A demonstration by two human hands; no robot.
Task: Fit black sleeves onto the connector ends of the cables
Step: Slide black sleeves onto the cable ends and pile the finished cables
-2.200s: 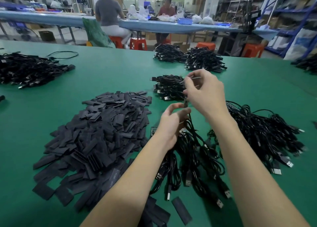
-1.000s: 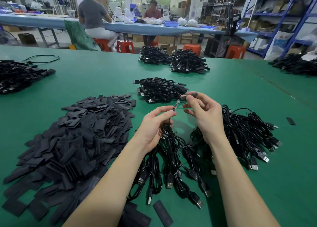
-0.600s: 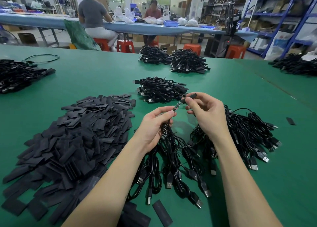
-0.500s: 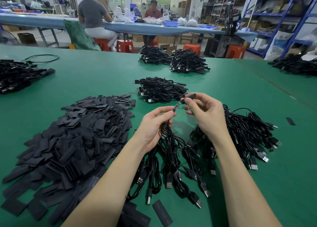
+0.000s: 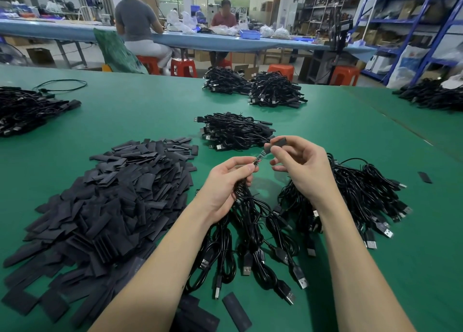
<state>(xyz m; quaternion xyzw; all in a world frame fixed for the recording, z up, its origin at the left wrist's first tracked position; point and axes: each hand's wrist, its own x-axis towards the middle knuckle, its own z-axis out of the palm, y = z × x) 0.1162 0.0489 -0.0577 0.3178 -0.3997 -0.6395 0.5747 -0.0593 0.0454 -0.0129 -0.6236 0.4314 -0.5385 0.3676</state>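
My left hand (image 5: 226, 181) pinches a black cable just below its connector end (image 5: 259, 157), a small circuit strip that points up and right. My right hand (image 5: 300, 166) pinches a black sleeve (image 5: 276, 142) between thumb and forefinger, with the sleeve's lower mouth around the strip's tip. The held cable rises from a bundle of black USB cables (image 5: 253, 236) lying under my wrists. A large heap of flat black sleeves (image 5: 105, 201) lies to the left on the green table (image 5: 375, 156).
More cable bundles lie to the right (image 5: 358, 194), ahead (image 5: 235, 131), at the far middle (image 5: 253, 87), far left (image 5: 22, 108) and far right (image 5: 433, 96). Loose sleeves (image 5: 236, 311) lie near the front edge. Two people sit at a blue bench (image 5: 225, 43) behind.
Since 2.2 s ago both hands dropped lower over the bundle. In the last second my right hand brought the sleeve's mouth onto the connector tip; my left hand kept its pinch on the cable.
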